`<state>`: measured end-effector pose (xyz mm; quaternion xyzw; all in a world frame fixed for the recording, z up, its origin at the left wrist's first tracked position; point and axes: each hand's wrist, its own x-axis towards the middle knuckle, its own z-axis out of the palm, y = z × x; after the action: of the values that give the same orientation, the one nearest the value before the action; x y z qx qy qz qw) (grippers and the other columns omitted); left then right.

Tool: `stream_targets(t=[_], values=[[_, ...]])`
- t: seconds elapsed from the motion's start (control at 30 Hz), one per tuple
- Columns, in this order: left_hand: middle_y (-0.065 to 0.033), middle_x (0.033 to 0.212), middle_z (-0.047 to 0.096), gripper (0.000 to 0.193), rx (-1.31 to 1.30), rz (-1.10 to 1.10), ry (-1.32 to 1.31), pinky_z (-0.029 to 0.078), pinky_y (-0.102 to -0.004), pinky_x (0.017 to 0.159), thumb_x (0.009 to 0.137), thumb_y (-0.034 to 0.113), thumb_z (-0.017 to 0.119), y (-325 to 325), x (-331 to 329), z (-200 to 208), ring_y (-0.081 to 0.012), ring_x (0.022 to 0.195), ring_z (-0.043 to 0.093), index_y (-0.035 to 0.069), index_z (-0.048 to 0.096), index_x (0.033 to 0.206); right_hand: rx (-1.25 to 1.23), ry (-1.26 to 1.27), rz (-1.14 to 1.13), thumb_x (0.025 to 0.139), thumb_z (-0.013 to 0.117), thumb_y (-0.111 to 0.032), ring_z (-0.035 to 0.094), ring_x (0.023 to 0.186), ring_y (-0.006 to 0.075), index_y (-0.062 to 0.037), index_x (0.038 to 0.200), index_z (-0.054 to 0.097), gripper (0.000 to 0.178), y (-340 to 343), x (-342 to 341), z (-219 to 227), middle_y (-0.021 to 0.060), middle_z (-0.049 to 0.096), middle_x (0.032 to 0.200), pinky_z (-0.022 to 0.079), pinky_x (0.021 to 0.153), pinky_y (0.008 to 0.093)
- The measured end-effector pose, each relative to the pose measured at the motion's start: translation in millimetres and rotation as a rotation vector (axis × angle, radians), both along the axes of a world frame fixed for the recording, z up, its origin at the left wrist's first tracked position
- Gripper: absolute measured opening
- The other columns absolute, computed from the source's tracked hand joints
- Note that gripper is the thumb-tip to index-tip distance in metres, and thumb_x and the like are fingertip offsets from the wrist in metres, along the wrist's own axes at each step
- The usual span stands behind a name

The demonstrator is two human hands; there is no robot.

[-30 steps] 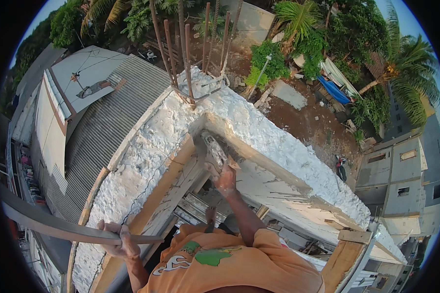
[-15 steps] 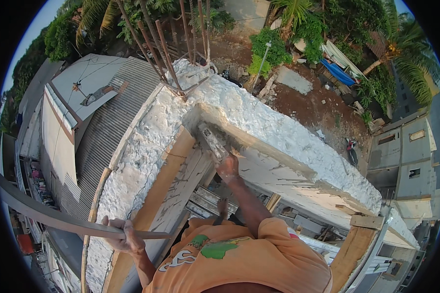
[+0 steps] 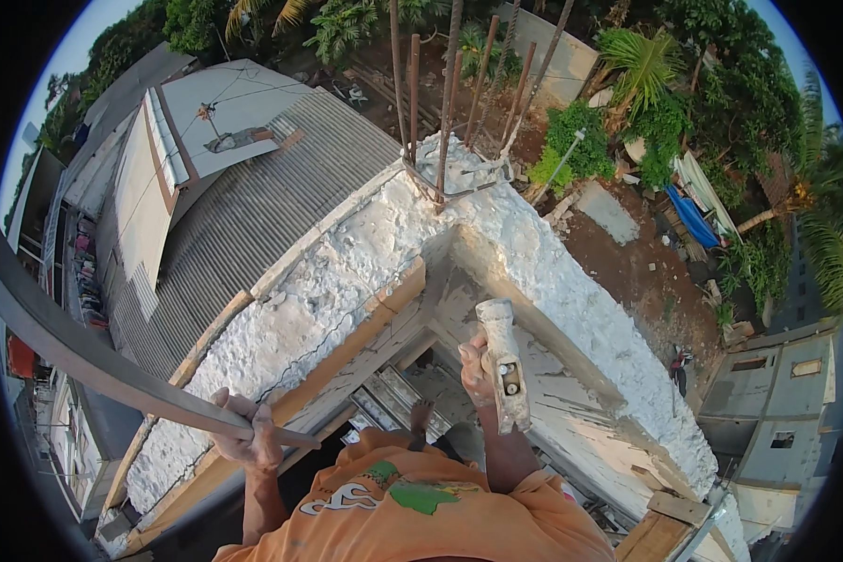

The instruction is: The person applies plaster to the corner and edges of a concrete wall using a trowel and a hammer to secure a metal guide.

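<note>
My left hand [image 3: 251, 433] is wrapped round a long grey bar [image 3: 94, 354], near its lower end. The bar runs up past the left edge and looks curved in this wide view. In my right hand [image 3: 476, 373] is a hammer [image 3: 502, 361] crusted with pale cement, raised in front of my body; its handle is mostly hidden. Just beyond it, two rough whitish concrete wall tops [image 3: 290, 332] meet at a corner. A wooden board [image 3: 351, 328] lines the inner side of the left one. Neither the hammer nor its head touches the concrete.
Steel reinforcing bars [image 3: 451, 103] stand up from the corner. Left of the wall lies a lower corrugated roof [image 3: 290, 173]. Far below on the right are brown ground [image 3: 618, 262] and a blue tarp [image 3: 691, 220]. A bare foot [image 3: 422, 414] shows beneath me, above planks. A wooden post [image 3: 651, 536] stands lower right.
My right hand has drawn the hammer back from the inner corner toward me and turned it upright. The view has swung left; my left hand still grips the bar.
</note>
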<state>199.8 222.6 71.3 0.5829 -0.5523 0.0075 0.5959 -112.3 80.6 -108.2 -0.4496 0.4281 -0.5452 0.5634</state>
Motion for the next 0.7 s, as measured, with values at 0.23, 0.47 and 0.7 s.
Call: stream_targets(t=[0.23,0.47,0.7], values=[[-0.0017,0.063,0.043,0.058,-0.029,0.022,-0.016,0.030,-0.0267,0.055,0.078,-0.004,0.057,-8,0,-3,-0.0094,0.055,0.036,-0.010,0.039,0.133,-0.276,0.706,-0.224,0.088,0.071,-0.016,0.068,0.087,0.0257,-0.0027,0.119,0.063,0.034,-11,32,48,0.0153,0.069,0.101,0.053,0.074,0.0357],[-0.0025,0.065,0.044,0.057,-0.018,0.045,0.012,0.035,-0.0265,0.058,0.079,0.002,0.057,3,1,-9,-0.0098,0.058,0.039,-0.012,0.040,0.132,-0.282,0.339,-0.198,0.088,0.072,-0.030,0.062,0.065,0.0315,-0.0014,0.110,0.060,0.039,1,5,48,0.0123,0.062,0.084,0.049,0.055,0.0377],[-0.0024,0.066,0.045,0.059,0.034,-0.035,0.001,0.034,-0.0262,0.058,0.077,-0.001,0.058,7,2,-6,-0.0099,0.058,0.038,-0.010,0.041,0.133,-0.216,0.679,-0.247,0.088,0.073,-0.020,0.065,0.098,0.0293,0.0036,0.125,0.059,0.046,-12,37,57,0.0203,0.066,0.118,0.051,0.083,0.0397]])
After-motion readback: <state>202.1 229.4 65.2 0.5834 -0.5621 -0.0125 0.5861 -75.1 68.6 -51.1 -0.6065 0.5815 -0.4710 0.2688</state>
